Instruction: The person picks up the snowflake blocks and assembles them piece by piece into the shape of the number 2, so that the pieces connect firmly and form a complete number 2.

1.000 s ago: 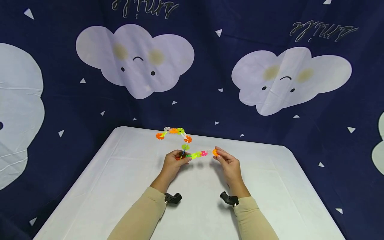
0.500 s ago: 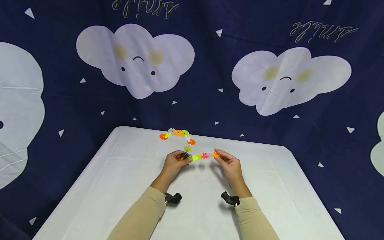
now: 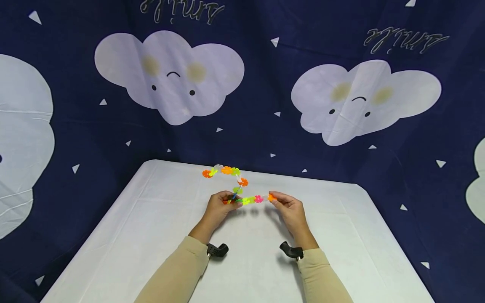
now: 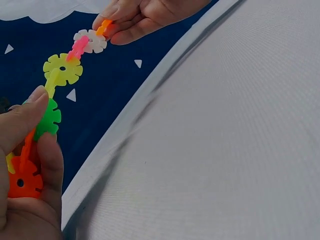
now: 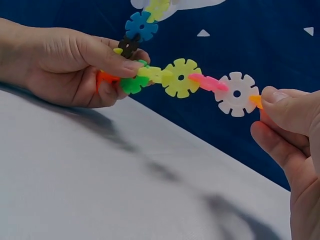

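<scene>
A chain of coloured plastic snowflake discs (image 5: 181, 78), slotted edge to edge, is held above the table between both hands. My left hand (image 3: 219, 207) grips it around a green disc (image 4: 49, 119) and an orange-red disc (image 4: 22, 181), partly hidden by the fingers. At the right end, my right hand (image 3: 291, 211) pinches an orange disc (image 3: 271, 197) between thumb and fingertips. That disc joins a clear white disc (image 5: 237, 94), then a pink disc (image 5: 208, 82) seen edge-on. From the left hand, the rest of the chain curves away and left, ending in an orange disc (image 3: 207, 174).
A white-covered table (image 3: 242, 269) lies below both hands, with their shadows on it. Behind its far edge hangs a dark blue curtain (image 3: 261, 139) printed with clouds and triangles. Each wrist wears a black mount (image 3: 217, 250) over a beige sleeve (image 3: 174, 269).
The far curved part of the chain has swung slightly right and down. The right hand's orange disc has lowered a little and now meets the clear disc; the left hand keeps its grip.
</scene>
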Demonstrator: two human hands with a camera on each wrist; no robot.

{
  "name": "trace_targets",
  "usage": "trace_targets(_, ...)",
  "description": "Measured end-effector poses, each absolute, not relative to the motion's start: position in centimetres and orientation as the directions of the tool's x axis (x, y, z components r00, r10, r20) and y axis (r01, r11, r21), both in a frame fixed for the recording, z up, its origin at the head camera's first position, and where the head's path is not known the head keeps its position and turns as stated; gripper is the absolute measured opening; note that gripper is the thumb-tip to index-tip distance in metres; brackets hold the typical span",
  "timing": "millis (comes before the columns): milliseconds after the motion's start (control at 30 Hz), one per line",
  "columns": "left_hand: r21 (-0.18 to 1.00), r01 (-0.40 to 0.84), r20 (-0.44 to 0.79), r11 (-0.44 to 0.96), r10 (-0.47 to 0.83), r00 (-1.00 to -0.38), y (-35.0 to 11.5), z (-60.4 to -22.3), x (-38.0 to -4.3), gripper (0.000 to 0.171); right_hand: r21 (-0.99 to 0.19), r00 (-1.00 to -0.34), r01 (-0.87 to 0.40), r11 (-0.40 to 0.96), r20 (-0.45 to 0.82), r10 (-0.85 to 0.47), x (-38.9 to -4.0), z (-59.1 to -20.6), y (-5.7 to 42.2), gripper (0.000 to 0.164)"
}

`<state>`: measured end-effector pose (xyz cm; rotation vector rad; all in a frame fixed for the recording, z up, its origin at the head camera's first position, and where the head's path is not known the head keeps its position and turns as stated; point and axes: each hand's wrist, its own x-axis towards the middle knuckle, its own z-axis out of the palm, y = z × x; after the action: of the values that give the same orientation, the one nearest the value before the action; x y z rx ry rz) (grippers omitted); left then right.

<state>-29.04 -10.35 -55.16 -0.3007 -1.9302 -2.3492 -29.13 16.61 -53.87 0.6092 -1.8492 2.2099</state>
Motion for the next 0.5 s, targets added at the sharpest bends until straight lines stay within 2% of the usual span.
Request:
trace_targets(367,0.967,0.249,0.252,-0.050,0.068,-0.965,-10.58,-55.15,-29.03,0.023,-0.920,-0.912,-0.368,-0.133,0.385,-0.140,-29.09,-53.92,17.07,0.026)
trace_targets(500,0.971,0.235,0.233,0.036,0.059,-0.971,-10.65,-55.19,-29.01,0.024,-0.925,-0.911,-0.367,-0.099,0.379,-0.163,-29.05,-53.98,17.20,0.026)
